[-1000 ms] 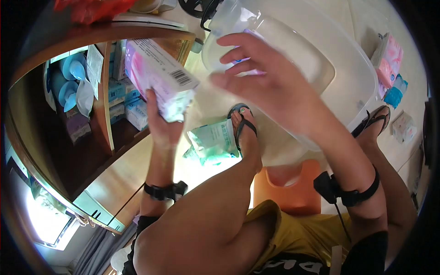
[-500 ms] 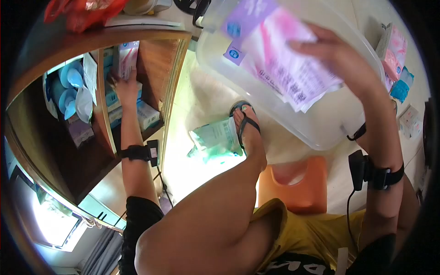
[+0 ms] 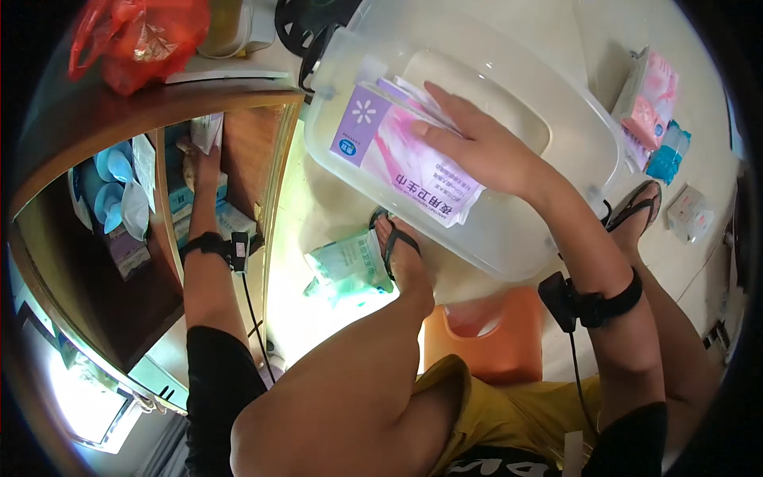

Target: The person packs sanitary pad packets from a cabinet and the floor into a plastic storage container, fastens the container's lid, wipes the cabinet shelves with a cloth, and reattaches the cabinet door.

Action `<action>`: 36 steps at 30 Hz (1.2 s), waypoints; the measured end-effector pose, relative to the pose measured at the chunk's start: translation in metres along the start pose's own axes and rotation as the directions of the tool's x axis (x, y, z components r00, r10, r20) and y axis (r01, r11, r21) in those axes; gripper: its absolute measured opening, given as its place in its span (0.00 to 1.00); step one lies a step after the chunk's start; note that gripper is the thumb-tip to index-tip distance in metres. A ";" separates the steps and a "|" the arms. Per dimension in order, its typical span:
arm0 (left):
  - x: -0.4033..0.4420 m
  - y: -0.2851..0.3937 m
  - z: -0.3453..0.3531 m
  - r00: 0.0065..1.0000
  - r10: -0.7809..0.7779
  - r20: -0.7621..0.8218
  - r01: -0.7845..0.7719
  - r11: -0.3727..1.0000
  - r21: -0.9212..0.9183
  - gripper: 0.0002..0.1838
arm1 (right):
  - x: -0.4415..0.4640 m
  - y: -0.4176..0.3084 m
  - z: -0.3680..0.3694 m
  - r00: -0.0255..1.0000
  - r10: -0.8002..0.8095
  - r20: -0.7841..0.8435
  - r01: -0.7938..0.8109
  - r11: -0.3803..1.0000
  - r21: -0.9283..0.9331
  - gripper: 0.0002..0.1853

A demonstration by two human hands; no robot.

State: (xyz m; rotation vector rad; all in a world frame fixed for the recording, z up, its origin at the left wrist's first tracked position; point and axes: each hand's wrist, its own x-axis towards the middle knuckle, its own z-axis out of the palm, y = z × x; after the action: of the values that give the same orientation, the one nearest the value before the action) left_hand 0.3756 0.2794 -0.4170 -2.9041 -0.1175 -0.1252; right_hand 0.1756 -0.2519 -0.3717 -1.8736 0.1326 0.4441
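My right hand [image 3: 485,147] is closed on a small stack of purple and pink sanitary pad packs [image 3: 397,155], thumb on top. The packs are over the near left part of a clear plastic bin [image 3: 509,246], their printed front facing up. My left hand [image 3: 199,163] reaches into the right compartment of a wooden cabinet [image 3: 274,175]. Its fingers and thumb lie about the lower end of a pink and white pack [image 3: 207,131]; the fingertips are partly hidden. Below that hand are blue and white boxes [image 3: 230,222].
Blue-lidded bottles or cups [image 3: 115,183] fill the left compartment. A green pack [image 3: 350,266] lies on the floor by my foot, near an orange stool [image 3: 493,342]. Pink boxes [image 3: 648,99] and a blue pack [image 3: 670,151] lie right of the bin. A red bag [image 3: 151,44] sits atop the cabinet.
My right hand has brought the pad packs left and lower over the bin, turning their front toward me. My left hand has reached deeper into the cabinet. The view has shifted.
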 end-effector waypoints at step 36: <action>-0.200 0.262 -0.191 0.490 0.872 0.014 -0.682 0.393 -0.617 0.34 | 0.037 0.032 -0.026 0.952 0.132 -0.277 -0.269 0.792 -0.548 0.25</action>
State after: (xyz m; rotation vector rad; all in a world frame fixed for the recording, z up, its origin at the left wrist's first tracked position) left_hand 0.1855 -0.0328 -0.3099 -3.0649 1.5202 0.6281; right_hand 0.2056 -0.2827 -0.4065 -2.5350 0.3910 0.4480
